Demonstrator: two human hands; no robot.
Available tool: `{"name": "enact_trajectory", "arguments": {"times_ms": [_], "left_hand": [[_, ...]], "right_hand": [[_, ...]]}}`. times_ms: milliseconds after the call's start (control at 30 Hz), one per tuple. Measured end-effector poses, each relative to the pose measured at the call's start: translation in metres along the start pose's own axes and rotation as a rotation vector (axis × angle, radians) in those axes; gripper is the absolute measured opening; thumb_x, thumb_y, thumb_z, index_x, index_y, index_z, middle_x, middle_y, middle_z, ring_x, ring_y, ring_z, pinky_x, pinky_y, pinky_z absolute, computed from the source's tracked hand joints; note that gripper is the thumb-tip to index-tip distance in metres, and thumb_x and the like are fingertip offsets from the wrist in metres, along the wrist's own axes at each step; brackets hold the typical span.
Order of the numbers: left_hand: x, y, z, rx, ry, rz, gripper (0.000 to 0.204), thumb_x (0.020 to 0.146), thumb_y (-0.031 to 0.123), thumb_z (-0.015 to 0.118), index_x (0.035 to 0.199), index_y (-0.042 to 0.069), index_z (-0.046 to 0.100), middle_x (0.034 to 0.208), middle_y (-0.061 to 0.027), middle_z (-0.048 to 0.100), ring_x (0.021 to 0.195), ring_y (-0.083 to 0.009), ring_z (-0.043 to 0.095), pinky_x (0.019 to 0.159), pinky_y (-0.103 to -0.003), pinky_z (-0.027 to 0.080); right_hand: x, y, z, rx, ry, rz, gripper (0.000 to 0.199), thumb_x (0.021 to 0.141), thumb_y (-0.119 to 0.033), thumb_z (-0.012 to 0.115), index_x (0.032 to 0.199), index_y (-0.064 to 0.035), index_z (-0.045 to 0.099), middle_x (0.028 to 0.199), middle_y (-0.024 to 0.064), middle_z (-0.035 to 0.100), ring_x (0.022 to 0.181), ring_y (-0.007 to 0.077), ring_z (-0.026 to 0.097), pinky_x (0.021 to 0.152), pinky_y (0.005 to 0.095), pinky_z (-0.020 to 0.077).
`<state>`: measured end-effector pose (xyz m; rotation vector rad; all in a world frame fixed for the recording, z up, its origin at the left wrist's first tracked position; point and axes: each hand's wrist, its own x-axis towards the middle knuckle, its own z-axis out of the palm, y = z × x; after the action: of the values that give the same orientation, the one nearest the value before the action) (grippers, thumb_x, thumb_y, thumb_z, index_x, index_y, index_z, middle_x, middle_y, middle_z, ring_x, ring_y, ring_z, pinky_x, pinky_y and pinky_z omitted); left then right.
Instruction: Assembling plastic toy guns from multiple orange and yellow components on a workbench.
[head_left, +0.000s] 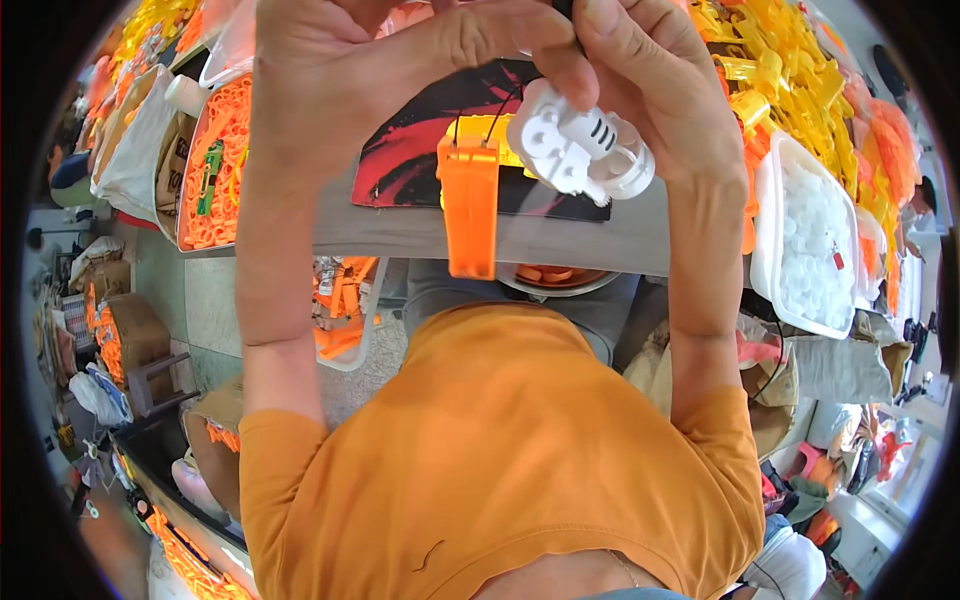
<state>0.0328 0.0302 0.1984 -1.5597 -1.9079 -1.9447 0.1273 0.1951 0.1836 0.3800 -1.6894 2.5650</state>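
Observation:
At the top edge my left hand (430,50) and my right hand (665,80) meet, both with fingers closed. My left fingertip lies over the upper edge of a white moulded plastic part (560,150), which has round holes and black slots. Beside my right thumb is the end of a small dark piece (563,7), pinched between the hands and mostly cut off by the frame. Below my left hand hangs a long orange plastic piece (470,215) on thin black cords (492,128). Where the cords end is hidden by my fingers.
A grey table edge (400,235) carries a black and red mat (395,165). Left stands a tray of orange parts (215,150); right, a white tub of translucent pieces (815,240) beside piled yellow parts (790,90). Under the table are a bin of orange parts (345,310) and a bowl (560,290).

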Motion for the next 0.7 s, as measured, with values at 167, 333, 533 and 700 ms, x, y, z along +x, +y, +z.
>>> {"name": "enact_trajectory", "arguments": {"times_ms": [167,333,533,700], "left_hand": [[-0.005,0.009,0.011,0.001,0.095,0.196,0.026,0.069,0.010,0.086,0.084,0.002,0.066,0.094,-0.0093,0.058,0.086,-0.0124,0.054,0.074,-0.026,0.043],[-0.001,0.003,0.021,-0.013,-0.095,-0.161,0.027,0.087,0.020,0.071,0.105,0.002,0.061,0.102,-0.0087,0.059,0.092,-0.0178,0.060,0.075,-0.030,0.050],[-0.067,-0.143,0.001,0.565,-0.148,-0.116,0.040,0.083,0.032,0.072,0.114,0.008,0.064,0.098,-0.0085,0.060,0.091,-0.0224,0.058,0.083,-0.035,0.048],[-0.111,-0.191,0.006,0.742,-0.305,-0.388,0.044,0.082,0.038,0.072,0.113,0.009,0.063,0.113,-0.0099,0.056,0.110,-0.0281,0.052,0.094,-0.044,0.042]], "right_hand": [[-0.014,0.007,0.011,0.081,-0.009,-0.096,0.037,0.093,-0.021,0.066,0.119,0.0000,0.051,0.088,0.0102,0.065,0.078,0.0165,0.067,0.070,0.0230,0.0509],[-0.037,0.041,-0.022,-0.066,0.174,-0.310,0.018,0.101,-0.021,0.050,0.100,-0.0048,0.057,0.075,0.0026,0.056,0.075,0.0143,0.053,0.092,0.0342,0.0497],[-0.086,0.014,-0.092,0.068,0.241,-0.188,0.016,0.099,-0.016,0.053,0.100,-0.0020,0.062,0.073,0.0060,0.060,0.077,0.0218,0.063,0.090,0.0421,0.0522],[-0.087,-0.017,-0.095,-0.155,0.304,-0.016,0.020,0.097,-0.021,0.056,0.091,-0.0018,0.059,0.065,0.0014,0.050,0.068,0.0151,0.051,0.080,0.0291,0.0455]]}}
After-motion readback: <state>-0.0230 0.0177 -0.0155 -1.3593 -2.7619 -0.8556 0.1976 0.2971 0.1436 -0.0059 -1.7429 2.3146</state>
